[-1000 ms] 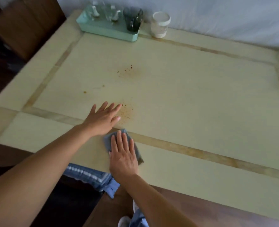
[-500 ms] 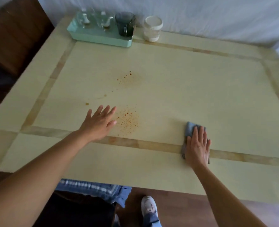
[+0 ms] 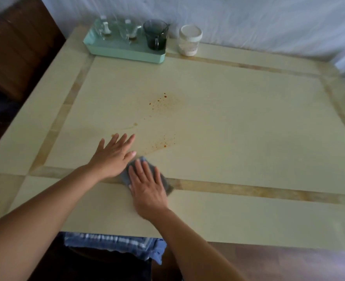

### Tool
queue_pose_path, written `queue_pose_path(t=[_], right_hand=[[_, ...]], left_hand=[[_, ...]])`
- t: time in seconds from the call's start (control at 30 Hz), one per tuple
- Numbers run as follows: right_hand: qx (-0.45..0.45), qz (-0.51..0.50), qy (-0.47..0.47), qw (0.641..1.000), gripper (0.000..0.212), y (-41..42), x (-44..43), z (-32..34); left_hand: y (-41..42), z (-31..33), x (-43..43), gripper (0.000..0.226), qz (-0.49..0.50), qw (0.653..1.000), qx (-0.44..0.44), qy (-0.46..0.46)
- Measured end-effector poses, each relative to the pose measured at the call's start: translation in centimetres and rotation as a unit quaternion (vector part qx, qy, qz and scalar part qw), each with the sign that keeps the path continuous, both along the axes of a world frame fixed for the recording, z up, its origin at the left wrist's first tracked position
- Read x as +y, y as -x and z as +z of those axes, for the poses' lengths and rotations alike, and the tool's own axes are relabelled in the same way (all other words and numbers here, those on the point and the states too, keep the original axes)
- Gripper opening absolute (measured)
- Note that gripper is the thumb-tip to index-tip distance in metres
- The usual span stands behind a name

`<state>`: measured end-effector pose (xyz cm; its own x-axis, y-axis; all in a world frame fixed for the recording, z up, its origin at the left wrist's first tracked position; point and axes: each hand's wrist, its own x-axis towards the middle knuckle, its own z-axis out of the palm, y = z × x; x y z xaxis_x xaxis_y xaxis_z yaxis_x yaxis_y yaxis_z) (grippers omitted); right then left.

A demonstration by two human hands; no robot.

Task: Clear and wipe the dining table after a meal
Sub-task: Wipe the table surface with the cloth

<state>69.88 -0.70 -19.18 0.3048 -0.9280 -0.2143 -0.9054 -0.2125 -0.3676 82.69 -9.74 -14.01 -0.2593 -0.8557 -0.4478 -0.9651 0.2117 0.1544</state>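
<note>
A cream dining table (image 3: 238, 138) with tan inlay bands fills the view. My right hand (image 3: 147, 187) presses flat on a grey-blue cloth (image 3: 168, 184) near the front band, fingers straight. Touching the cloth's left edge, my left hand (image 3: 113, 157) rests flat on the tabletop with fingers spread. Reddish-brown splatter (image 3: 161, 144) lies just beyond the cloth, and a second patch of spots (image 3: 161, 101) sits farther back. A faint ring smear (image 3: 127, 126) marks the surface left of them.
At the back left stands a mint-green tray (image 3: 125, 51) holding clear glasses and a dark glass mug (image 3: 155, 35). A white-lidded jar (image 3: 189, 40) stands beside it. White fabric hangs behind the table. A blue striped cloth (image 3: 115, 243) hangs below the front edge.
My right hand has slid the cloth back to the left along the front band, from the table's middle right to beside my left hand. The near splatter looks thinner. The left hand stays planted.
</note>
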Motion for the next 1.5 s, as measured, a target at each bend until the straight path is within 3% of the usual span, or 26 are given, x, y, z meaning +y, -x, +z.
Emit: queue_pose_path(t=[0.13, 0.23, 0.4, 0.6, 0.7, 0.83, 0.93, 1.03, 1.17, 1.33, 1.5], right_hand=[[0.017, 0.055, 0.004, 0.998, 0.056, 3.8, -1.6, -0.4], [0.023, -0.101, 0.013, 0.995, 0.056, 10.8, -4.0, -0.4], [0.060, -0.334, 0.014, 0.940, 0.054, 21.5, -3.5, -0.2], [0.061, -0.420, -0.007, 0.905, 0.054, 22.8, -7.6, 0.0], [0.061, -0.348, 0.006, 0.936, 0.054, 19.7, -11.2, 0.0], [0.022, -0.130, 0.010, 0.991, 0.056, 10.6, -12.1, -0.1], [0.018, 0.029, 0.008, 0.999, 0.057, 7.8, -11.1, 0.0], [0.026, 0.073, 0.006, 0.997, 0.058, 10.8, -13.1, -0.1], [0.039, -0.084, 0.021, 0.995, 0.054, 18.5, -17.3, -0.3], [0.062, -0.307, 0.027, 0.949, 0.053, 29.5, -19.8, -0.4], [0.068, -0.408, 0.028, 0.910, 0.054, 29.0, -23.9, -0.3]], left_hand=[[0.8, 0.0, -0.9, 0.058, -0.017, 1.000, -0.004, 0.007], [1.5, -0.1, -1.7, 0.059, -0.035, 0.999, -0.001, 0.006], [3.2, -0.5, -2.5, 0.059, -0.057, 0.998, 0.012, 0.000], [4.3, -0.8, -3.9, 0.060, -0.061, 0.998, 0.032, 0.011], [3.8, -0.8, -5.2, 0.059, -0.044, 0.999, 0.025, 0.014], [3.4, -1.1, -7.2, 0.058, -0.012, 1.000, 0.009, 0.008], [4.1, -1.4, -9.0, 0.059, 0.015, 1.000, 0.005, 0.012], [4.1, -1.6, -10.6, 0.060, 0.029, 0.999, 0.000, 0.018], [3.8, -2.0, -12.1, 0.061, 0.045, 0.999, -0.013, 0.014], [5.0, -2.3, -13.6, 0.063, 0.043, 0.999, -0.003, 0.023], [5.6, -2.7, -14.7, 0.062, 0.043, 0.998, 0.026, 0.046]])
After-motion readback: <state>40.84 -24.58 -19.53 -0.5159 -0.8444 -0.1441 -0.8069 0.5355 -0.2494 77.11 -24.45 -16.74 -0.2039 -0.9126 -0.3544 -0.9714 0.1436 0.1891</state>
